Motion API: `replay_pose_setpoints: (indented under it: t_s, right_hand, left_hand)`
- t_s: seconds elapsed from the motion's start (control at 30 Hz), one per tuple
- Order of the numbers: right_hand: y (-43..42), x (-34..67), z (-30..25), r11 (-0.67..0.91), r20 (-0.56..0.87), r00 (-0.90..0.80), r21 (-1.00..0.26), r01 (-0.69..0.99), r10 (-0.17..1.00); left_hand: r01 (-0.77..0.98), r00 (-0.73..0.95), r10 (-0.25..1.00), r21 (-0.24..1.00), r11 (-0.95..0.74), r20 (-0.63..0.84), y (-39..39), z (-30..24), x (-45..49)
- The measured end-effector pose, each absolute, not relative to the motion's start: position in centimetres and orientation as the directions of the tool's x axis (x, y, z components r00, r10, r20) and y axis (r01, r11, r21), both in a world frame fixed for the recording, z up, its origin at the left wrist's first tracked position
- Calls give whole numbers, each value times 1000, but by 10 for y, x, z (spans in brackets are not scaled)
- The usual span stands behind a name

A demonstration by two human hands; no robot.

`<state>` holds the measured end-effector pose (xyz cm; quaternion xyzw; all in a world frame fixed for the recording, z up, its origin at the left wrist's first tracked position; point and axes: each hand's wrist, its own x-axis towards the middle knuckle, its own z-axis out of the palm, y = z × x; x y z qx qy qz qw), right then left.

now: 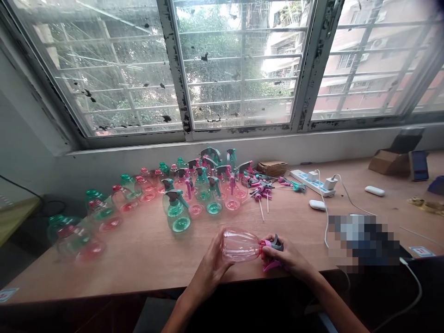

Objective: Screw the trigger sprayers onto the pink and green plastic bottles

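Observation:
A clear pink spray bottle (240,246) lies sideways in the air above the table's front edge, its neck pointing right. My left hand (212,260) is wrapped round its base end. At the neck, my right hand (286,253) grips the pink and grey trigger sprayer head (272,245), whose pink trigger hangs below the fingers. The sprayer head sits at the bottle's mouth; whether it is fully seated I cannot tell. Beyond my hands stands a group of green and pink bottles with sprayer heads on, among them a green spray bottle (178,212) in front.
Several bottles without sprayer heads, such as a pink bottle (81,245), stand along the left. A pile of loose sprayer heads (262,189) lies behind my hands. To the right are a white power strip (312,182) with cables, a cardboard box (390,159) and a phone (419,165).

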<state>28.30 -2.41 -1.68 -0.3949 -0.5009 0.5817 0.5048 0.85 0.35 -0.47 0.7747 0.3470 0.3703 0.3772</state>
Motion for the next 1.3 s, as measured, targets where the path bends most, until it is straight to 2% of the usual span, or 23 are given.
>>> replay_pose_setpoints:
  t_s: [0.23,0.47,0.67,0.87,1.0,1.13,1.2,1.3]
  right_hand:
    - [-23,284,-17,11,36,-183,-991,-136,982]
    - [-25,283,-11,33,51,-165,-994,-108,985]
    - [-25,283,-10,38,56,-160,-993,-111,986]
    - [-23,283,-13,19,38,-146,-991,-129,989]
    - [-24,281,-12,22,37,-122,-991,-129,992]
    - [-24,281,-8,34,47,-140,-995,-94,989]
    - [-25,281,-6,40,51,-152,-996,-75,987]
    - [-24,282,-6,22,35,-165,-997,-80,986]
  left_hand:
    - [298,499,824,839,-455,270,3,0,9]
    - [340,440,809,762,-551,389,7,0,8]
    - [305,463,825,816,-492,324,4,7,8]
    - [300,447,794,767,-567,412,2,12,9]
    - [254,461,813,825,-504,355,-1,13,7]
    - [185,421,822,850,-493,385,2,6,7]
    - [205,400,795,800,-563,457,4,2,9]
    - [294,380,697,635,-715,609,2,-2,12]
